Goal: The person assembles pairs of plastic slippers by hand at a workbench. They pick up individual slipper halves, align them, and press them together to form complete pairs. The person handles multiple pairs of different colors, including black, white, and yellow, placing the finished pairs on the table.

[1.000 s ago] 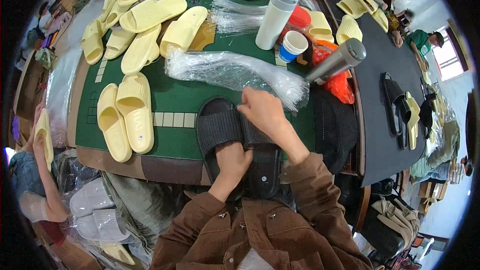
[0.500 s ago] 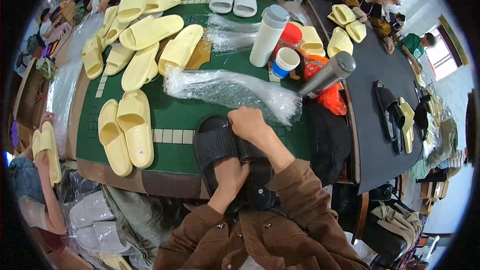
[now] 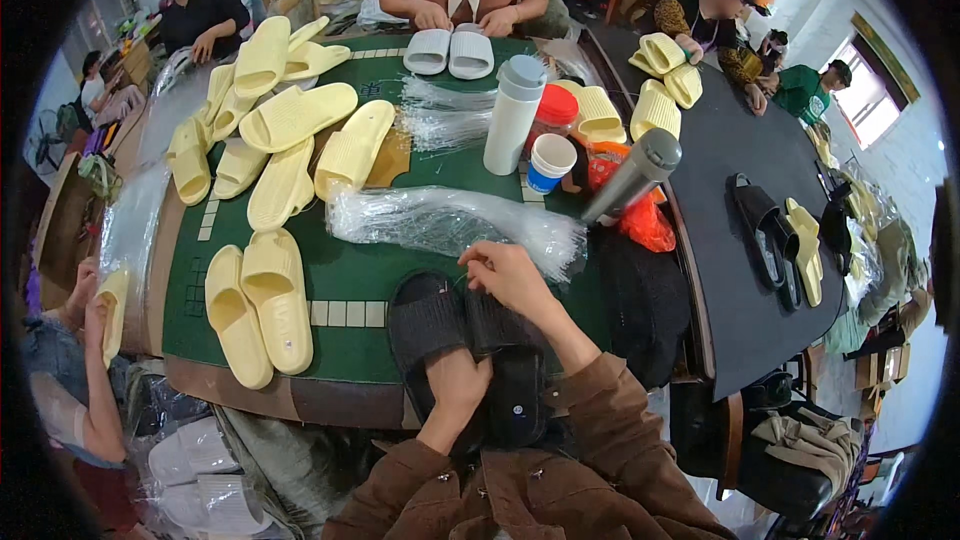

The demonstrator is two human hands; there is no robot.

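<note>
A pair of black slippers, the left slipper [image 3: 432, 318] and the right slipper [image 3: 515, 380], lies side by side at the table's near edge, toes pointing away from me. My left hand [image 3: 458, 385] grips the left slipper, its fingers hidden under the ribbed strap. Above the toe ends, my right hand [image 3: 505, 275] has its fingers curled in a loose pinch; a thin strand seems to be at the fingertips, too fine to make out. Just beyond it lies a bundle of clear plastic ties [image 3: 450, 220] in a plastic bag.
Yellow slippers [image 3: 262, 315] stand at left, with a heap of yellow slippers [image 3: 300, 115] behind. A white bottle [image 3: 515, 115], paper cup [image 3: 551, 162], red-lidded jar [image 3: 556, 110] and grey flask [image 3: 635, 175] stand right. Opposite, a person handles white slippers [image 3: 449, 52]; other people sit around.
My right hand has loosened from a tight fist to a looser curl above the slippers. My left hand stays on the left slipper. The view has tilted up, showing more of the person opposite.
</note>
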